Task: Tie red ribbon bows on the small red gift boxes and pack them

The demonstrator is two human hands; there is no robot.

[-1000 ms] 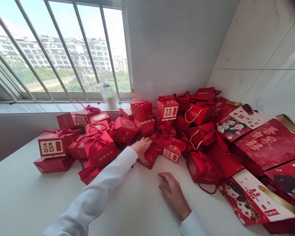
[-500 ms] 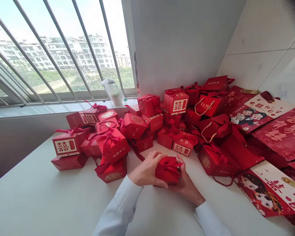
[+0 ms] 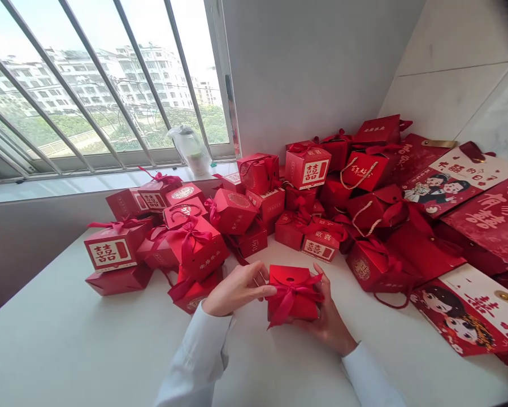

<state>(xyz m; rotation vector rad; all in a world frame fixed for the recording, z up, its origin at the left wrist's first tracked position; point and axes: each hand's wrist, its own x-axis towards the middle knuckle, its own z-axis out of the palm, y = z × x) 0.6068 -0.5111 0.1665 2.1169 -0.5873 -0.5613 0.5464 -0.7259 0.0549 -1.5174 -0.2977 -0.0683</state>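
Holding box (image 3: 301, 306) in right hand (image 3: 329, 323), seemingly adjusting bow (image 3: 294, 290) with half-open left hand (image 3: 238, 287), probably needing a light pinch next.

Looks through a barred window (image 3: 108, 85) onto white buildings (image 3: 163, 79) and greenery (image 3: 183, 117); catches daylight along the sill (image 3: 67, 186); has grey wall (image 3: 308, 62), pale tiles (image 3: 440, 99), white table (image 3: 88, 345).

A pale bluish-white left sleeve (image 3: 194, 356) at seven o'clock is creased; a matching right sleeve (image 3: 370, 373) is worn at five o'clock.
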